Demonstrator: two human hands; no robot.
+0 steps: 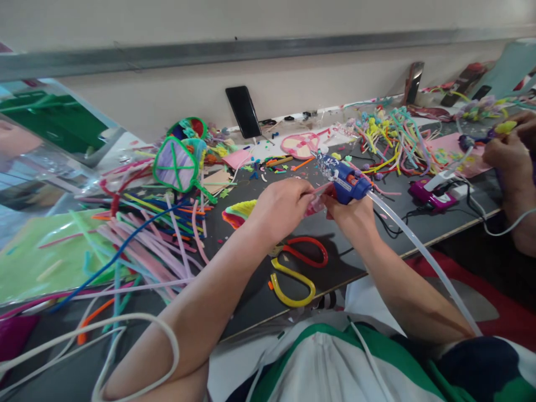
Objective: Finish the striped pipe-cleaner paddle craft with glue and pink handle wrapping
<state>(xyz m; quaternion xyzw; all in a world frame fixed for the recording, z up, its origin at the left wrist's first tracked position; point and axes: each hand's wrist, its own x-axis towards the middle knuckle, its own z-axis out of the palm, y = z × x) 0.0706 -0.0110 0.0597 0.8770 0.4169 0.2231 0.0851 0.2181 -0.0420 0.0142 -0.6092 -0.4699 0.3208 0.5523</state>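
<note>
A blue hot glue gun [350,187] is held in my right hand [355,216], its foil-wrapped front pointing up and to the left. From its back a long, clear glue stick [414,240] trails down over my right forearm. My left hand [282,204] pinches a small pink piece [317,196] whose kind I cannot make out; it lies against my right fingers, just below the gun. Under my left wrist sits a rainbow fuzzy piece [239,213]. Scissors with one red and one yellow handle [299,290] lie nearer the table edge, blades partly hidden by my arm.
Pipe cleaners [146,245] are heaped on the left beside a green frame shape [176,164]. A phone [243,111] leans on the wall. More pipe cleaners [402,139] and a purple device [433,195] with cables are to the right. Another person's hand [508,151] works at far right.
</note>
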